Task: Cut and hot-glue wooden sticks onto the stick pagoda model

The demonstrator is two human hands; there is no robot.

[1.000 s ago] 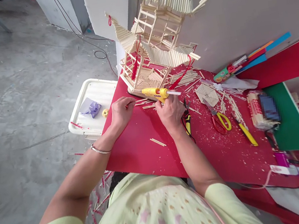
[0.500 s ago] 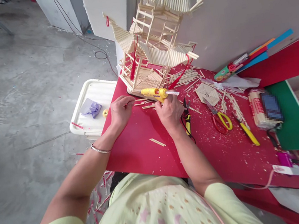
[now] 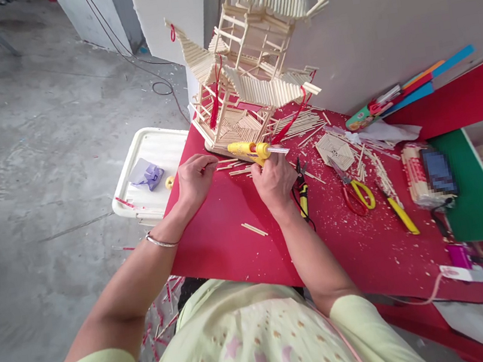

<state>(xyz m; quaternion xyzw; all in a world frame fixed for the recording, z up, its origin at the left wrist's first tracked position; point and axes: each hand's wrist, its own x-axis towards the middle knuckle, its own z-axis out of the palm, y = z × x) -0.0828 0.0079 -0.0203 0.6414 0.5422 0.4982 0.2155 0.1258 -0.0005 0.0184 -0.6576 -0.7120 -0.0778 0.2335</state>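
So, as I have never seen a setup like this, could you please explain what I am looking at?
There is no machine here: you see a person's two bare hands, through a camera worn on that person's head, looking forward and down. The right hand holds a yellow glue gun. The left hand is pinched; whether it grips anything is too small to tell. On the red table are a pagoda-like stick model, loose sticks, a hexagonal stick panel, pliers, scissors and a yellow-handled tool.

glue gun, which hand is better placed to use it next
Probably the right hand: it grips the yellow glue gun, while the left hand is apart from it, off to the left.
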